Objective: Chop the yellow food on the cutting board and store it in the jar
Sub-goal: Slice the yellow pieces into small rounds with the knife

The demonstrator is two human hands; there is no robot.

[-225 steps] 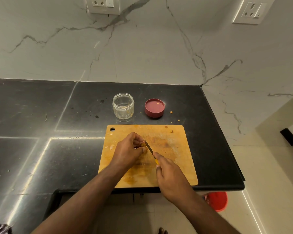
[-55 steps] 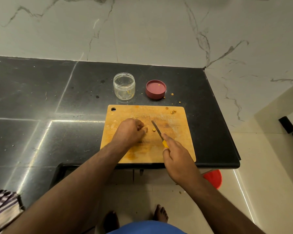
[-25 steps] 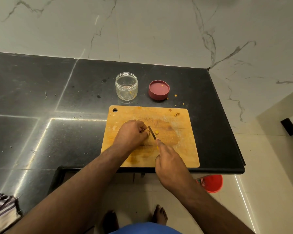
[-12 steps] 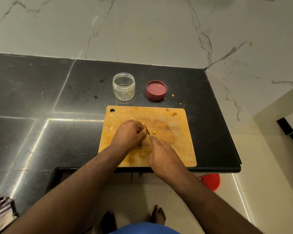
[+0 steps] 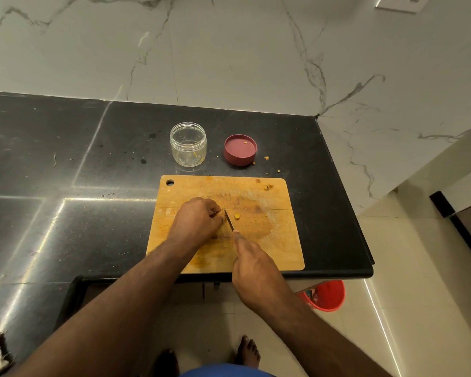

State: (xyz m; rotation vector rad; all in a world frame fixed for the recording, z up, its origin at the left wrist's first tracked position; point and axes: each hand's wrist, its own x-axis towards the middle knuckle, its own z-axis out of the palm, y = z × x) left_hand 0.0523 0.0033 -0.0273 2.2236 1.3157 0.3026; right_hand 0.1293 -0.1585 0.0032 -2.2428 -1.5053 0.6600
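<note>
Now right hand [image 5: 256, 270] on knife [image 5: 229, 223]

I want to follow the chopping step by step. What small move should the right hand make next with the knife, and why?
Probably press the knife down for another cut. The right hand holds it with the blade on the board, right beside the left hand, which pinches the yellow food, mostly hidden. One cut piece lies past the blade, and the jar holds almost nothing, so chopping seems unfinished.

The left hand [image 5: 197, 219] is curled in a fist; the right hand [image 5: 252, 265] has its forefinger stretched forward, both forearms extended.
</note>
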